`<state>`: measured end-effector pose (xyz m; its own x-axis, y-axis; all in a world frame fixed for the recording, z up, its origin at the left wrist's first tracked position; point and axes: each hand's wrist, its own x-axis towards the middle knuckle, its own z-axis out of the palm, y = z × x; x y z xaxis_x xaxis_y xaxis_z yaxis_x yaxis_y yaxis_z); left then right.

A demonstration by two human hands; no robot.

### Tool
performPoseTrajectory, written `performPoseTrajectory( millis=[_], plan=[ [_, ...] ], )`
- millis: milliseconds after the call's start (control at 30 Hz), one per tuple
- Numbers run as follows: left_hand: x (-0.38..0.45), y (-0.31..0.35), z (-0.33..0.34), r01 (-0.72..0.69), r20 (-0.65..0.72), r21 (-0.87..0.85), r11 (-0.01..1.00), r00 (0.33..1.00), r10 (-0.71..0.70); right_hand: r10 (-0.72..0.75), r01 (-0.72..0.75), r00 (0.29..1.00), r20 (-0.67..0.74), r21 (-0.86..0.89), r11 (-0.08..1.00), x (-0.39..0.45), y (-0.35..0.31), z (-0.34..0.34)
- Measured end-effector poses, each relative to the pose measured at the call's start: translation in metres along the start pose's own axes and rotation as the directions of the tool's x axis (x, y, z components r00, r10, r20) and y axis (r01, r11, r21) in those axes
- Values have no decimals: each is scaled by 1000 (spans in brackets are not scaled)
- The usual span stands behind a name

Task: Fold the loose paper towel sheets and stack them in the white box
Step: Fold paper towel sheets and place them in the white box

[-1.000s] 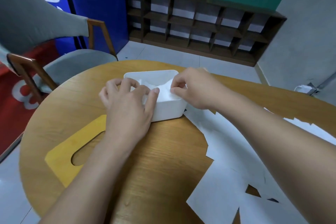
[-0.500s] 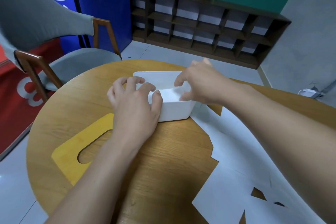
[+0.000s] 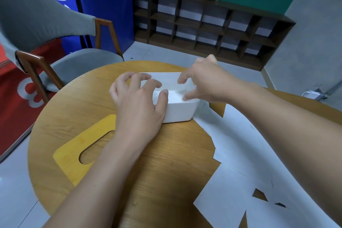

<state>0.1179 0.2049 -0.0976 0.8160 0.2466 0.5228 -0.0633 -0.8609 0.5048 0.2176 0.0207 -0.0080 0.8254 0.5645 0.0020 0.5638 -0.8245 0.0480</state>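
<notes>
Right hand has let go and lifted above white box

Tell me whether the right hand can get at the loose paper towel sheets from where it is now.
Probably yes. The right hand hovers open over the white box, holding nothing, and the loose paper towel sheets lie flat on the table just beside the box under that forearm, with nothing on top of them.

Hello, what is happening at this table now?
A person is packing paper towels into a white plastic box on the round wooden table. The left hand rests on the box's near-left corner; the right hand hovers open above it. Loose white paper towel sheets lie unfolded at the right.
</notes>
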Motion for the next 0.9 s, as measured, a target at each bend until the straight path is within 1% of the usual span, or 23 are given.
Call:
performPoseTrajectory(
  millis=[133,200,267,300,400,500,600,667,733,900],
  plan=[
    [-13,22,-8,-96,-19,-107,990,995,94,62,-48,989,-132,101,994,-40,0,-18],
    [-27,38,-4,-137,3,-190,972,990,140,125,-86,975,-186,204,975,-75,7,-17],
    [-42,54,4,-170,56,-275,947,980,192,189,-114,960,-206,327,938,-115,16,-4],
    [-50,61,8,-178,97,-307,935,971,216,224,-140,955,-195,370,919,-134,20,6],
    [-72,80,21,-179,246,-367,913,928,281,347,-253,927,-141,446,858,-182,31,40],
    [-90,92,38,-199,362,-377,905,868,341,432,-324,895,-109,506,799,-218,39,69],
    [-98,97,52,-214,424,-358,909,830,362,478,-347,871,-113,547,762,-235,41,91],
    [-99,97,58,-212,449,-339,917,820,356,480,-339,865,-143,540,771,-238,43,106],
    [-100,97,62,-206,463,-320,925,818,342,509,-362,846,-160,529,768,-238,46,115],
    [-105,93,66,-225,492,-275,935,802,338,557,-434,819,-140,484,760,-235,51,126]
  ],
)
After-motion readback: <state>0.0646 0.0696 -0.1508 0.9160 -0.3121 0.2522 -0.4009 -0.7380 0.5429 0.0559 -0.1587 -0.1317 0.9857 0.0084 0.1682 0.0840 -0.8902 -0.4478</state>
